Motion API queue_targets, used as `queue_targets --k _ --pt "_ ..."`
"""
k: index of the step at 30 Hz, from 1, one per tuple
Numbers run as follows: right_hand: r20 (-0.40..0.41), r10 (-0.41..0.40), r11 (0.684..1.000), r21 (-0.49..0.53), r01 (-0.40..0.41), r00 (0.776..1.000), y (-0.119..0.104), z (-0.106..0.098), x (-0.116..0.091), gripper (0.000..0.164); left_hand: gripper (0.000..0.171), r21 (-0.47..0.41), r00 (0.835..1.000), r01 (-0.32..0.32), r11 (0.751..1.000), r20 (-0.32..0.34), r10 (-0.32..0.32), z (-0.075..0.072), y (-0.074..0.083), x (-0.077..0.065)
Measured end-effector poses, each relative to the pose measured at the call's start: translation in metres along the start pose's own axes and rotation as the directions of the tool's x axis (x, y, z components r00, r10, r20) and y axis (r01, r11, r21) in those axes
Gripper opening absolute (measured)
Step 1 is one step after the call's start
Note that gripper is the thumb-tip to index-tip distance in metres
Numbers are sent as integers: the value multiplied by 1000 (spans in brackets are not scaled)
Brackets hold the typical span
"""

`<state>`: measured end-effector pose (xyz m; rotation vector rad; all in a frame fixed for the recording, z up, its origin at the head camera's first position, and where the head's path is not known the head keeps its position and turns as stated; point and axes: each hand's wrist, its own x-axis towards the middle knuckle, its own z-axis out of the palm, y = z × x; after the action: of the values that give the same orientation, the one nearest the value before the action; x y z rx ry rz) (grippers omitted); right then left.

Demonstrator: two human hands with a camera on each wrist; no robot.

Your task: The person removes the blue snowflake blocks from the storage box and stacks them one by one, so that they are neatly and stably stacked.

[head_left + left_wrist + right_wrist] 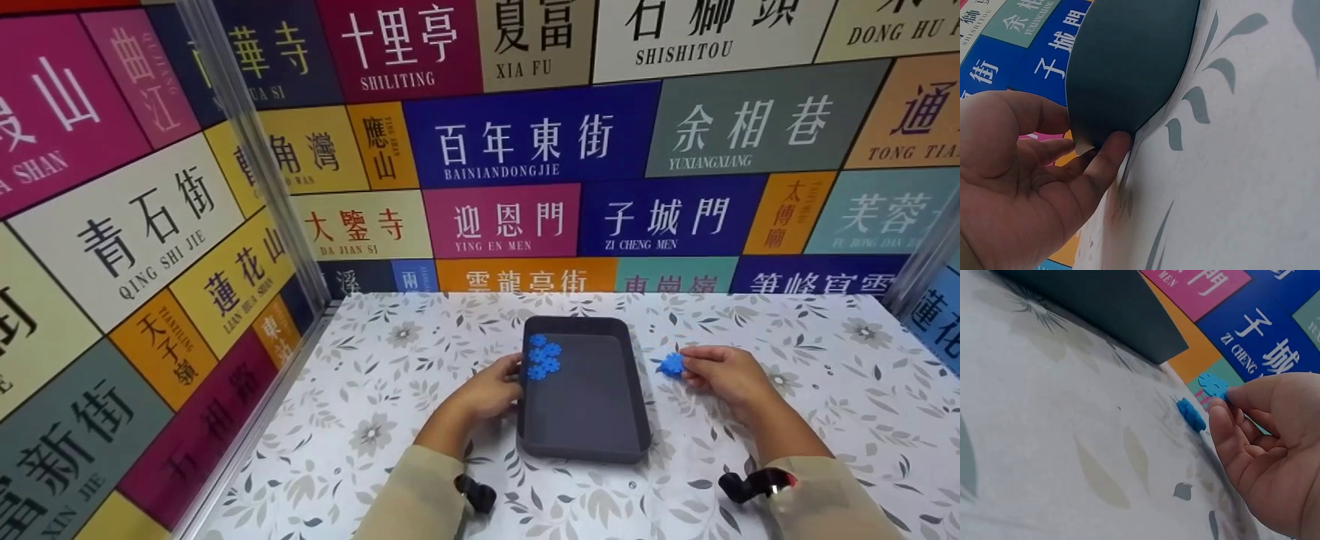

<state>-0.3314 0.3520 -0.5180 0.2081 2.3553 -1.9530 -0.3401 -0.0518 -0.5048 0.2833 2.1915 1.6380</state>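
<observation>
A dark grey rectangular tray (pixel 589 409) lies on the table, with several blue snowflake-shaped discs (pixel 538 370) flat along its upper left side. My left hand (pixel 486 390) holds the tray's left wall; in the left wrist view its fingers (pixel 1114 152) press against the wall near a corner. To the right of the tray, my right hand (pixel 724 373) pinches a blue toothed disc (pixel 1213 385) between thumb and forefinger. Just below that disc, a small blue clump (pixel 1191 414) rests on the tablecloth. From the head camera, the held disc and the clump overlap.
A white tablecloth (pixel 375 480) with grey leaves and flowers covers the table. Behind it stands a wall (pixel 532 142) of coloured panels with Chinese place names, and a similar panel wall (pixel 112 232) runs along the left side. Black bands (pixel 757 484) circle both wrists.
</observation>
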Motion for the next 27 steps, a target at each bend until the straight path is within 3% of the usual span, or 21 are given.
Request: queue_targets --k 5,17,27 --pt "-7 44 997 67 -43 999 7 0 3 48 79 24 1000 -9 1000 -7 9 -1 0 1" --pt "-48 86 996 -22 -87 995 8 4 6 52 77 36 999 -49 998 5 49 -1 -2 1" --pt "-65 96 994 -38 -99 993 7 4 5 54 77 51 999 -38 998 -14 39 0 -2 1"
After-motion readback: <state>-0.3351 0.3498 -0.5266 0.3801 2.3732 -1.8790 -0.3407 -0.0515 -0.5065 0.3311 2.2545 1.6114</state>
